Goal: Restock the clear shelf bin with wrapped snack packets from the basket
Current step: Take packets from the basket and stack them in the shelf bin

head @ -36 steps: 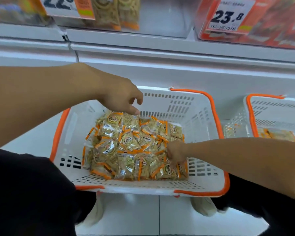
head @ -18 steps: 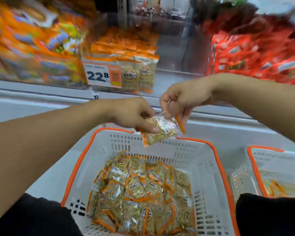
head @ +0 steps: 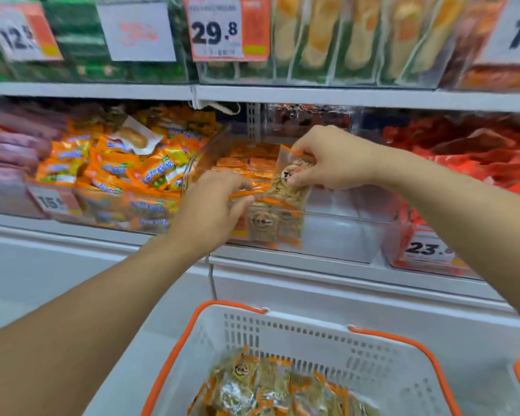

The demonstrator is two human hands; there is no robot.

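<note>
Pinching a wrapped snack packet (head: 288,178) upright, right hand (head: 327,159) lowers it over the clear shelf bin (head: 336,232) while left hand (head: 213,211) grips another, both aligned for stacking

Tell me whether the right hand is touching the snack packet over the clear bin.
Touching. The head view shows the right hand pinching the snack packet, fingers curled around its upper part above the clear bin.
</note>
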